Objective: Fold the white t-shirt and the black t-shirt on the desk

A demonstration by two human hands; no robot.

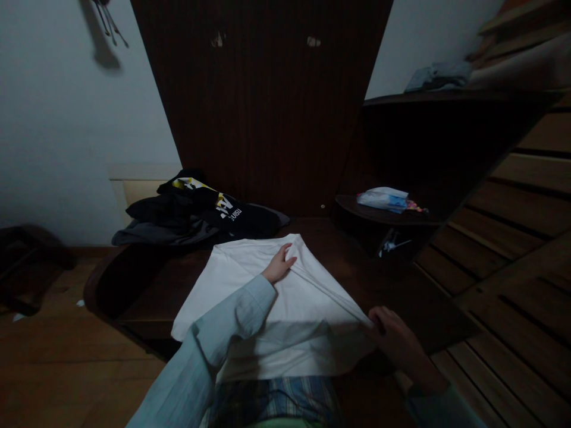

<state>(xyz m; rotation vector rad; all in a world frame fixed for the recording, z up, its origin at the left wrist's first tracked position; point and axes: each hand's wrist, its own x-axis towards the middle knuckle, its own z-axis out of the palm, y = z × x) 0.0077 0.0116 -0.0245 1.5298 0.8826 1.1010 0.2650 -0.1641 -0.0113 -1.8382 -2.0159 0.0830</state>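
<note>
Left arm outstretched, left hand and, nearer, right hand both in a pinch on white cloth.

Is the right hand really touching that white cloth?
Touching: the head view shows the right hand pinching the edge of the white cloth, with a fold running straight to it.

PLACE: looks like a home | SIGNS: dark wood furniture, heaped clothes, plank floor, wooden slats
</note>
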